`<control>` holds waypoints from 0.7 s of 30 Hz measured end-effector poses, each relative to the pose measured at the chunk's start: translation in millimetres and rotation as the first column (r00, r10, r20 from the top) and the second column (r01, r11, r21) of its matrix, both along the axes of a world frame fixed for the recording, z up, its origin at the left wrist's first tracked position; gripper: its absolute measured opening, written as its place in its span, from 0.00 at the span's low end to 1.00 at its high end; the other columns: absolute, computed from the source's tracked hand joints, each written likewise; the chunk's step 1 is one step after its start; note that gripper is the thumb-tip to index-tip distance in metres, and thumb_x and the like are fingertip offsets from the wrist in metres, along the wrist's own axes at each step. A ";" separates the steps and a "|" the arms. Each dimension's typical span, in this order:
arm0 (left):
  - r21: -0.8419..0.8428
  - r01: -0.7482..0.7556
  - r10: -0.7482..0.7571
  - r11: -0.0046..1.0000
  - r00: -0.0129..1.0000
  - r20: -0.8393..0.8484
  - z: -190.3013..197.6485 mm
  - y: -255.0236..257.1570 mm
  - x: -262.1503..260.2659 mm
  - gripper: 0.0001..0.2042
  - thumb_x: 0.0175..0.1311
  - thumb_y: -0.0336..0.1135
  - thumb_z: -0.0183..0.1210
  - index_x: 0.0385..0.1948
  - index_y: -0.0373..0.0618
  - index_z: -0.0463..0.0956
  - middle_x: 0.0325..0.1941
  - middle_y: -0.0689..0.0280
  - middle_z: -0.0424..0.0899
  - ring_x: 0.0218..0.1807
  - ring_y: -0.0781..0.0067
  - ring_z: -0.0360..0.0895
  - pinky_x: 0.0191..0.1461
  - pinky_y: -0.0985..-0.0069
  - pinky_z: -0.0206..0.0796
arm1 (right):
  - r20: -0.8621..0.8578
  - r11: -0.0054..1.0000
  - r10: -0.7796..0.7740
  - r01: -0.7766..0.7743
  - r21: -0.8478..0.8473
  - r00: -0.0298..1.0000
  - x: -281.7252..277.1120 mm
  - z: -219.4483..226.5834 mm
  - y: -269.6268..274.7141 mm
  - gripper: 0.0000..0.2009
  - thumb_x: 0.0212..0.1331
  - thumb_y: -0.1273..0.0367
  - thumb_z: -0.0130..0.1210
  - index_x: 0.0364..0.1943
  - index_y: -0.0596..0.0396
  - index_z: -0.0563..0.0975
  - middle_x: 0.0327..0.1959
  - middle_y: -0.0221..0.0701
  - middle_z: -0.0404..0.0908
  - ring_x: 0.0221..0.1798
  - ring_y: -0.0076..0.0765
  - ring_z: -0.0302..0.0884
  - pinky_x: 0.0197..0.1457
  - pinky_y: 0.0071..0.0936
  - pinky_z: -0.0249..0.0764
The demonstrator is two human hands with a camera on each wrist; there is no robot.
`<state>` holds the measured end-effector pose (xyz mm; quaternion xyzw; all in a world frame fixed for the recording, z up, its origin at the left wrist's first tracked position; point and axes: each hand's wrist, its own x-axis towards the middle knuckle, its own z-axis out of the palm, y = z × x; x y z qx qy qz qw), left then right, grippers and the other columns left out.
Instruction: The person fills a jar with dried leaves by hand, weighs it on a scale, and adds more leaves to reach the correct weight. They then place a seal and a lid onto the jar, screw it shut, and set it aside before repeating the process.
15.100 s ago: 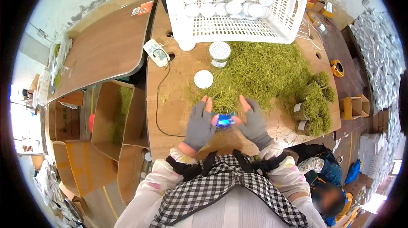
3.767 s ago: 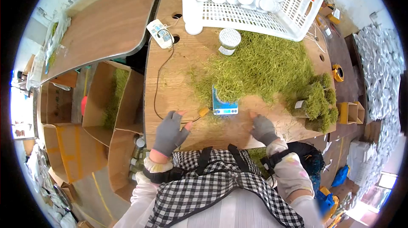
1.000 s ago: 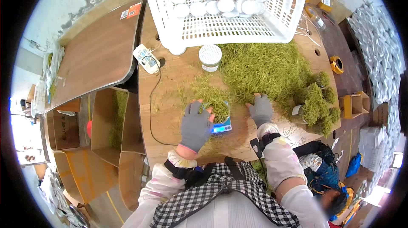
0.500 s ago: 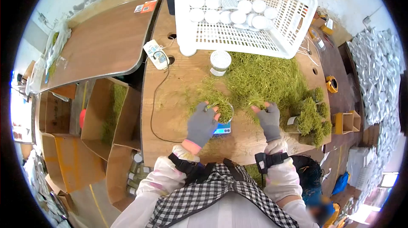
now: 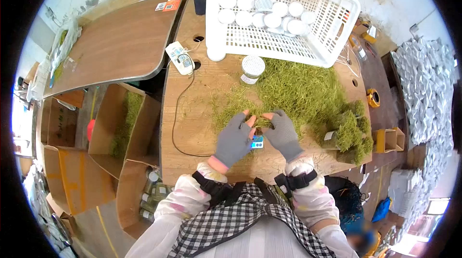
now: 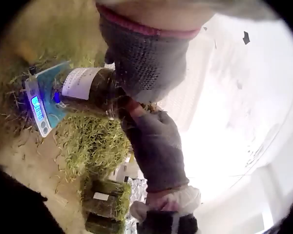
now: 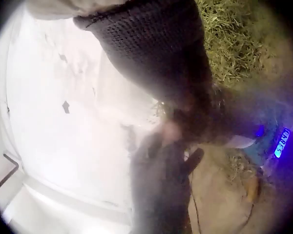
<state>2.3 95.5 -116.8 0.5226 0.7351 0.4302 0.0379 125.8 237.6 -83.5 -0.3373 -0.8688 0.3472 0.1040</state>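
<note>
A clear jar with a white label [image 6: 80, 84] stands on a small blue-and-white scale [image 6: 45, 105], whose display glows blue. Seen from the head, the hands hide most of the jar and the scale [image 5: 257, 142] shows in front of them. My left hand [image 5: 233, 138], in a grey fingerless glove, curls its fingers round the left of the jar's mouth. On the other side my right hand [image 5: 283, 137], gloved alike, pinches strands of dried green grass-like herb [image 5: 260, 122] at the mouth. Behind the hands spreads a large pile of the same herb [image 5: 303, 96].
A lidded jar [image 5: 252, 69] stands behind the scale. Herb-filled jars [image 5: 349, 135] stand at the right. A white basket [image 5: 284, 55] with several round lids is at the back. A power strip [image 5: 180, 59] with a cable [image 5: 176, 113] lies on the left. Cardboard boxes [image 5: 91, 181] sit below.
My right hand has come left from the herb pile to the jar's mouth with a pinch of herb. The left hand has stayed there. The white lid beside the scale earliest on is gone.
</note>
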 end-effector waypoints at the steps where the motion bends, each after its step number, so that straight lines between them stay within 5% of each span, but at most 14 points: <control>1: -0.005 -0.001 0.001 1.000 0.999 -0.041 -2.2 1.3 0.3 0.19 0.66 0.33 0.62 0.59 0.46 0.77 0.63 0.51 0.75 0.60 0.43 0.77 0.57 0.57 0.75 | 0.002 1.000 0.001 -0.001 0.003 1.000 2.2 1.2 -0.8 0.19 0.51 0.68 0.71 0.49 0.52 0.84 0.51 0.40 0.79 0.46 0.44 0.81 0.48 0.36 0.78; 3: -0.010 -0.001 0.000 1.000 0.997 -0.079 -4.6 3.7 0.8 0.18 0.66 0.33 0.62 0.57 0.46 0.78 0.64 0.52 0.74 0.60 0.44 0.77 0.57 0.57 0.75 | -0.159 0.998 0.013 -0.003 0.060 0.987 9.4 1.2 -3.8 0.19 0.54 0.68 0.69 0.50 0.55 0.82 0.50 0.43 0.78 0.43 0.49 0.81 0.47 0.37 0.78; 7: -0.014 0.002 -0.003 1.000 0.994 -0.108 -7.4 7.4 -1.3 0.17 0.64 0.33 0.63 0.55 0.46 0.80 0.64 0.54 0.74 0.59 0.46 0.76 0.55 0.58 0.76 | -0.187 0.999 0.030 -0.022 0.044 0.982 18.8 -1.7 -6.6 0.16 0.54 0.68 0.68 0.48 0.56 0.83 0.54 0.45 0.77 0.48 0.53 0.79 0.50 0.41 0.77; 9: -0.023 0.002 -0.004 1.000 0.993 -0.120 -8.0 8.7 -2.3 0.17 0.63 0.33 0.63 0.54 0.46 0.80 0.63 0.55 0.74 0.59 0.46 0.76 0.54 0.58 0.76 | -0.195 0.879 0.118 -0.011 0.476 0.974 17.2 -6.3 -6.2 0.13 0.55 0.69 0.66 0.45 0.54 0.84 0.57 0.47 0.76 0.55 0.58 0.76 0.55 0.46 0.75; 12: -0.071 0.009 -0.017 0.997 0.994 -0.106 -10.1 8.0 -3.3 0.17 0.62 0.32 0.64 0.53 0.46 0.80 0.63 0.55 0.74 0.60 0.47 0.75 0.54 0.58 0.76 | -0.053 0.875 0.102 -0.065 0.480 0.993 11.4 -4.3 -6.2 0.11 0.54 0.69 0.66 0.42 0.50 0.86 0.59 0.46 0.76 0.60 0.60 0.73 0.60 0.49 0.73; 19: -0.042 0.017 -0.019 0.999 0.999 -0.041 -12.6 3.0 -2.5 0.21 0.65 0.37 0.64 0.60 0.45 0.77 0.65 0.49 0.72 0.60 0.44 0.76 0.58 0.58 0.75 | -0.050 0.920 0.069 -0.045 0.390 0.996 10.5 -29.9 0.1 0.12 0.54 0.69 0.67 0.44 0.48 0.86 0.61 0.45 0.75 0.61 0.58 0.73 0.60 0.46 0.74; 21: -0.035 0.010 -0.009 0.999 1.000 0.022 -4.0 -2.3 -3.9 0.22 0.67 0.38 0.63 0.62 0.45 0.75 0.67 0.47 0.71 0.60 0.44 0.76 0.58 0.58 0.74 | -0.297 0.992 0.035 0.003 0.127 0.954 16.4 -27.9 0.6 0.12 0.57 0.69 0.67 0.46 0.50 0.85 0.60 0.45 0.75 0.60 0.54 0.75 0.58 0.41 0.75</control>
